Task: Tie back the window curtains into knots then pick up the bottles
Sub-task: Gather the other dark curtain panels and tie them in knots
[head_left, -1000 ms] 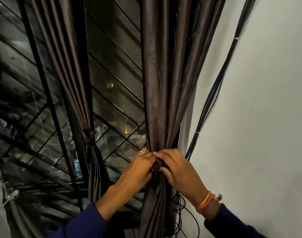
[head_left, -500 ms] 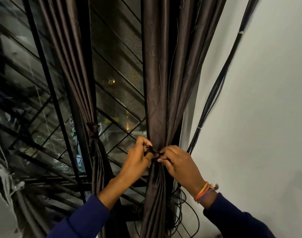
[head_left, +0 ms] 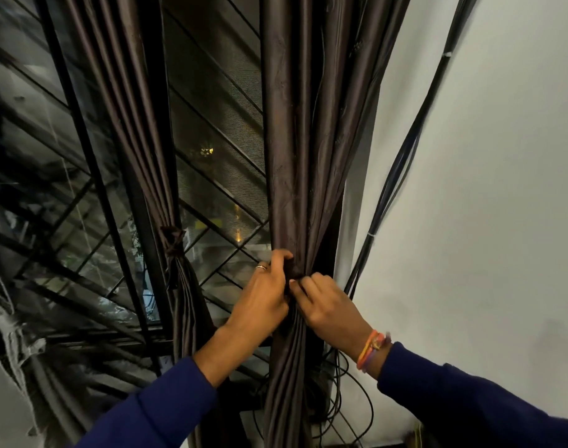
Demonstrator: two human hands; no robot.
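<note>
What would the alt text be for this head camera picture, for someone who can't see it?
Two hands, left and right, pinch a dark tie around the gathered right curtain at a barred window. To the left, a second curtain already hangs tied. Black cables run down the white wall at right.

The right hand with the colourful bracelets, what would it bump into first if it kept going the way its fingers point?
Almost nothing to cross: the right hand already touches the gathered dark brown satin curtain.
</note>
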